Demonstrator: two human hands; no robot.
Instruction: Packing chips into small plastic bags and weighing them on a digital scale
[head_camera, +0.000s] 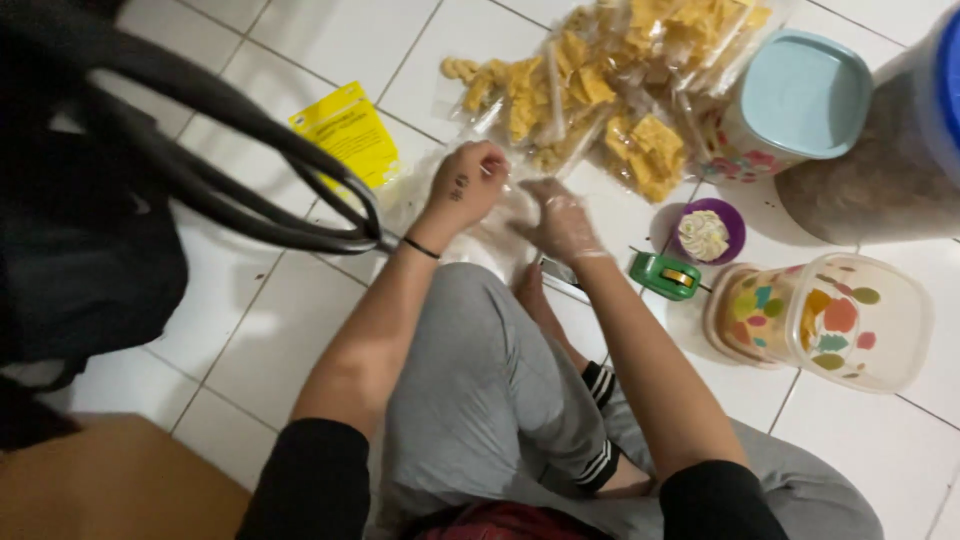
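Sitting cross-legged on white floor tiles (300, 330). Left hand (465, 185) and gloved right hand (560, 225) both pinching a clear plastic bag (500, 215), flat, long axis pointing away. Beyond, filled chip bags (590, 90) and a lidded container (790, 105).

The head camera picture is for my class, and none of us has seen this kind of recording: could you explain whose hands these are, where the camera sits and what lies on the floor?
There is no machine here. A person sitting on a white tiled floor wears the camera on the head, so it looks down at that person's own arms and knees. The left hand is bare; the right hand wears a thin clear glove. Both handle a clear plastic bag on the floor. Beyond lie sealed bags of yellow chips. To the right stand a lidded jar, a tipped patterned container, a green tape dispenser and a small purple bowl. A yellow packet lies left.
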